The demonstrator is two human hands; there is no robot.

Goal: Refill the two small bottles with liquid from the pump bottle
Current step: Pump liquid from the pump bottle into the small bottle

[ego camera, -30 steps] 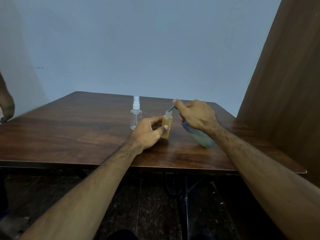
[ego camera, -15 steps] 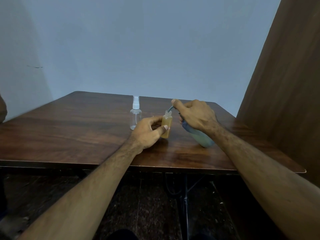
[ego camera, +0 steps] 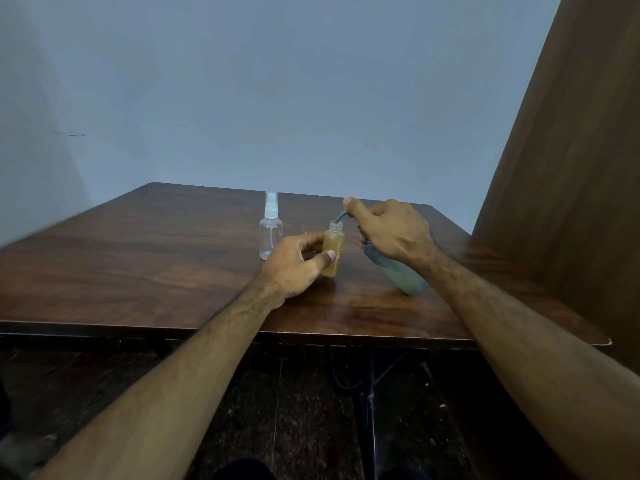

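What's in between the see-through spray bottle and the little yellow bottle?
The left hand. Its fingers wrap the yellow bottle on the side facing the spray bottle, as the head view shows.

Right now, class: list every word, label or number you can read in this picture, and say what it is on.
None can be read.
Amber bottle: a reddish mark near its base, too small and blurred to read.
Clear spray bottle: no text visible.
Pump bottle: no text visible.
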